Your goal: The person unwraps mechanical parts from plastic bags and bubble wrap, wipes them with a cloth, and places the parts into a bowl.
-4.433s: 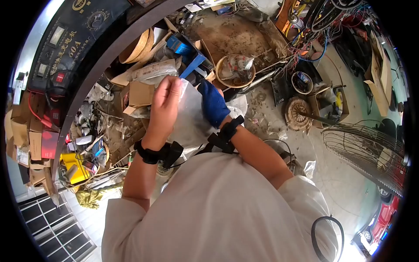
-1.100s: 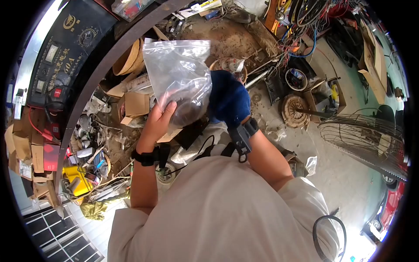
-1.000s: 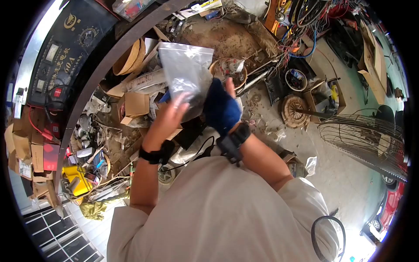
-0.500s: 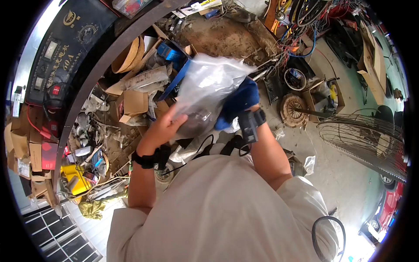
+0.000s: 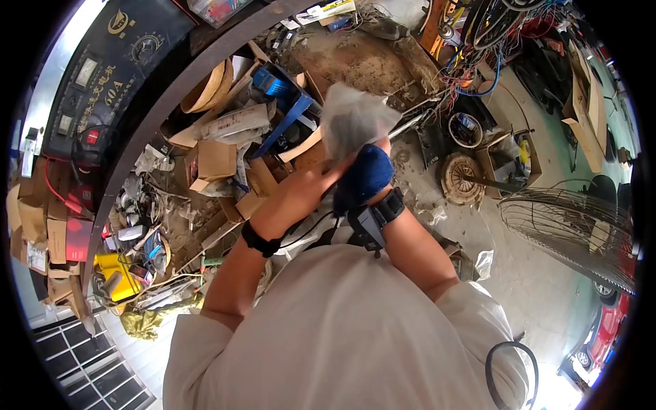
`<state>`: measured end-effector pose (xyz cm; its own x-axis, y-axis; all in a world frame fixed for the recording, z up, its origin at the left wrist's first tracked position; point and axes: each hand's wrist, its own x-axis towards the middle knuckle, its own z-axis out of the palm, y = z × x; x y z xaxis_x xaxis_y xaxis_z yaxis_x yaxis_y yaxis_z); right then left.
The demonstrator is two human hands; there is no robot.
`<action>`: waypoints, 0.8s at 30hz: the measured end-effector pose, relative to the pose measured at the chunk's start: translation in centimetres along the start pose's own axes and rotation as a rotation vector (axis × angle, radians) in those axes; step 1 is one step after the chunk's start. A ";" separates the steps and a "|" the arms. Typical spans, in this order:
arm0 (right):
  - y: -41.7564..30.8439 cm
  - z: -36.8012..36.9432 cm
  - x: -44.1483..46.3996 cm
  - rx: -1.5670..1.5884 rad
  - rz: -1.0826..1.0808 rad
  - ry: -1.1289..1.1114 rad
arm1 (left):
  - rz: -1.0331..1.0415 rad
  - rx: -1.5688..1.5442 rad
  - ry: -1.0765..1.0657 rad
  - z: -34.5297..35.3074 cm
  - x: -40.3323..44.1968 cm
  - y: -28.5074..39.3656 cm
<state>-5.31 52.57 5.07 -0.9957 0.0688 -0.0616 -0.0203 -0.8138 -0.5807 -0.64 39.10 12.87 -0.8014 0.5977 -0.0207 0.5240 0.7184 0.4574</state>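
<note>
A clear, cloudy plastic bag (image 5: 352, 119), bunched up, is held out in front of me with something dark showing through it. Against its lower end lies a dark blue cloth (image 5: 369, 174), which covers most of my right hand (image 5: 385, 149). Only a bit of that hand shows beside the bag; it is closed on the cloth, and its finger positions are largely hidden. My left hand (image 5: 304, 191) reaches in from the left, its fingers closed at the gathered bottom of the bag, touching the cloth. Black straps circle both wrists, the right one carrying a small grey device (image 5: 369, 229).
Opened cardboard boxes (image 5: 215, 160) and loose parts litter the left. A dark curved bench edge (image 5: 140, 123) bears a black charger (image 5: 102, 75). To the right are a round ribbed metal disc (image 5: 461, 179), a bucket (image 5: 465, 130) and a wire fan guard (image 5: 567, 225).
The bag has gone from hanging long to bunched smaller, farther from my body. My left hand has moved right and up toward the cloth, and my right hand has shifted left.
</note>
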 end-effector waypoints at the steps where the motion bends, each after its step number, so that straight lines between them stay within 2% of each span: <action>1: -0.4 -0.6 0.0 0.050 0.047 -0.024 | 0.001 -0.045 -0.071 -0.4 -0.1 0.0; 3: -1.0 -2.2 0.5 0.222 0.220 -0.045 | -0.003 -0.138 -0.214 -1.2 -0.4 0.2; 5: -1.4 -3.8 1.6 0.471 0.466 -0.048 | 0.083 -0.281 -0.134 -1.3 -1.0 -0.7; 6: -1.9 -4.4 1.8 0.340 0.451 -0.063 | 0.128 -0.353 -0.095 -1.4 -1.4 -1.4; 7: -2.5 -4.8 1.9 0.209 0.437 -0.076 | 0.061 -0.350 -0.053 -1.5 -2.3 -2.5; 9: -6.2 -3.4 1.8 -0.559 0.105 -0.122 | -0.064 -0.344 0.033 -1.4 -4.6 -5.4; 10: -8.1 -2.4 1.6 -0.938 -0.075 -0.137 | -0.321 -0.553 0.200 -1.0 -5.3 -6.3; 12: -10.1 -1.4 1.1 -1.685 -0.445 -0.153 | -0.600 -0.890 0.466 -0.2 -6.5 -9.4; 14: -9.7 -1.6 1.2 -1.662 -0.379 -0.076 | -0.628 -1.159 0.676 0.4 -6.6 -14.5; 17: -7.2 -6.3 2.8 -0.842 -0.188 -0.140 | -0.504 -1.669 0.919 1.7 -5.9 -20.8; 18: -7.0 -7.4 3.1 -0.594 -0.135 -0.152 | -0.561 -1.708 1.075 1.9 -4.7 -21.2; 21: -6.9 -9.5 3.4 0.146 0.029 -0.177 | -0.507 -1.889 1.306 5.1 -2.8 -26.6; 23: -7.6 -8.3 2.8 0.228 0.023 -0.044 | -0.536 -1.845 1.367 5.7 -1.4 -27.1; 24: -8.0 -7.3 2.1 0.063 -0.035 0.095 | -0.515 -1.877 1.367 6.5 -1.0 -28.7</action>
<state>-6.56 63.46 3.66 -0.9814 0.1493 -0.1205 -0.0632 -0.8447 -0.5316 -12.97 20.20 -6.03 -0.7982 -0.4962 -0.3416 0.2065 -0.7581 0.6186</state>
